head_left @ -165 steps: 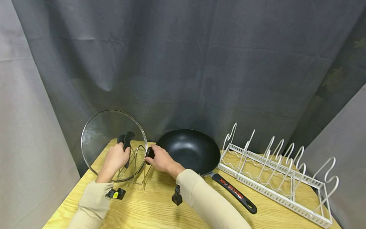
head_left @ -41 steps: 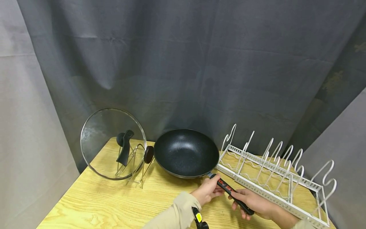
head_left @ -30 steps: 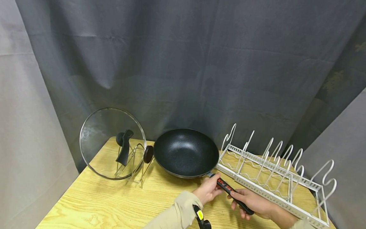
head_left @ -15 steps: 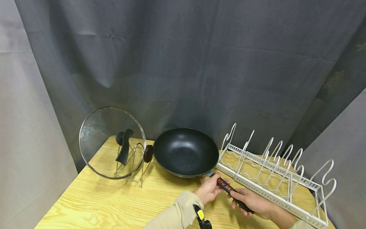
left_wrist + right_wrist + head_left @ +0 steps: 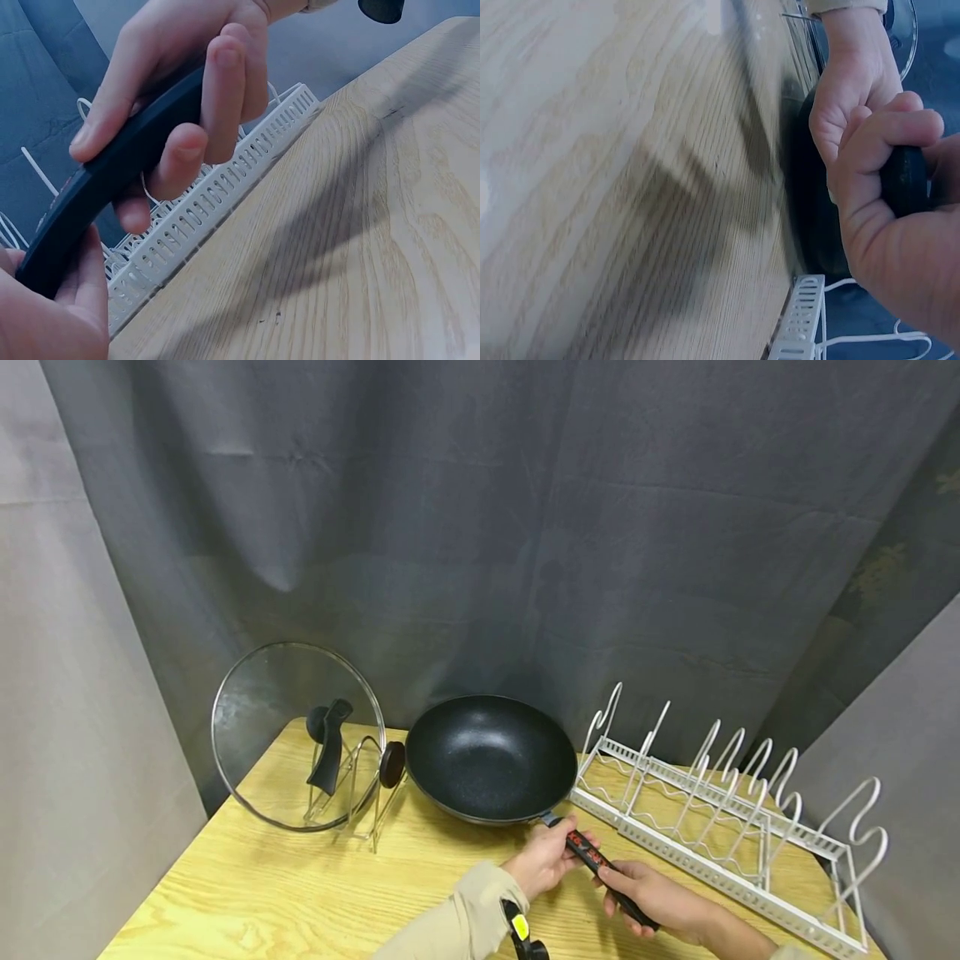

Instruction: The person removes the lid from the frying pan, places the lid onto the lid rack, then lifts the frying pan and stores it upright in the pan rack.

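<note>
A black frying pan stands at the table's back middle, its black handle with red lettering pointing toward the front right. My left hand holds the handle near the pan, thumb along the top and fingers beneath. Farther down, my right hand grips the handle's end, thumb on top and fingers curled under. Both hands meet the handle in the left wrist view too, where it is raised above the tabletop. The right wrist view shows the right hand wrapped around the handle end.
A glass lid with a black handle leans upright in a wire stand at left. Beside it is a dark brown knob, close to the pan's rim. Right of the pan stands a white wire rack. A grey curtain hangs behind.
Over five seconds ago my hands were at the lid and the brown knob; both have moved right to the pan handle. During the last second they have hardly moved.
</note>
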Demonstrator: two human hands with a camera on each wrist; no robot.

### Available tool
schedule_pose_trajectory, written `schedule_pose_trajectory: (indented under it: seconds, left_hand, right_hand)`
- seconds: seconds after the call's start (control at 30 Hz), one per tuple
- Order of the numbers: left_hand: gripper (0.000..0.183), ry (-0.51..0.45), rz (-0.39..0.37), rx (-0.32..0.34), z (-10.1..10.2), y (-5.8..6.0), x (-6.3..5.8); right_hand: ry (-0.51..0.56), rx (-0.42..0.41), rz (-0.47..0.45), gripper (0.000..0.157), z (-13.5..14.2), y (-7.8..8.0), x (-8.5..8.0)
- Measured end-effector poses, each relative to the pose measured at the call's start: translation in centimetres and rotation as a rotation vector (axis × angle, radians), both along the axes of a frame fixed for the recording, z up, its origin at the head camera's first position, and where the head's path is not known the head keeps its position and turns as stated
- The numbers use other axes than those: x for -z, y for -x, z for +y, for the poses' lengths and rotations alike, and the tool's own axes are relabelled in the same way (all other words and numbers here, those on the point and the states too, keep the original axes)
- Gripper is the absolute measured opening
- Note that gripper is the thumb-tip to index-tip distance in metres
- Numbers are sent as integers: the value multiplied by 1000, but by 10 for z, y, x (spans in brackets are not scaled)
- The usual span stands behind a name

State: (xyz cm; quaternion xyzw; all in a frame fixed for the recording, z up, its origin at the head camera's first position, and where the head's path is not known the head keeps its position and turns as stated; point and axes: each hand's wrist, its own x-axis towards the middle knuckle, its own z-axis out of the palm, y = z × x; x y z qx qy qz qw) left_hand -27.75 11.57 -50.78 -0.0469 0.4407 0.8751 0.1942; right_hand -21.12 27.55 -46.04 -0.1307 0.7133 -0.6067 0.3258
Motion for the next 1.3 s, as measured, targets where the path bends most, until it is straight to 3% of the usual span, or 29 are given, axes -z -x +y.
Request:
schedule_pose_trajectory:
  seconds: [0.33, 0.5, 0.67, 0.83, 1.07, 1.3]
  left_hand:
    - [20, 36, -23, 101, -18, 0, -1]
    - [30, 80, -11, 146, -27, 1, -1]
    - [29, 96, 6, 198, -37, 0, -2]
    - [21, 100, 10, 225, -46, 0, -3]
    - [35, 115, 11, 258, -52, 3, 0]
    - [35, 135, 4, 255, -58, 1, 0]
  right_hand:
    - [32, -10, -28, 39, -16, -8, 1]
    - [43, -36, -26, 38, -26, -11, 1]
    - [57, -48, -24, 37, -34, -13, 3]
    - [83, -55, -33, 35, -42, -13, 4]
    - [88, -61, -36, 34, -52, -16, 1]
    - [109, -44, -48, 31, -61, -17, 4]
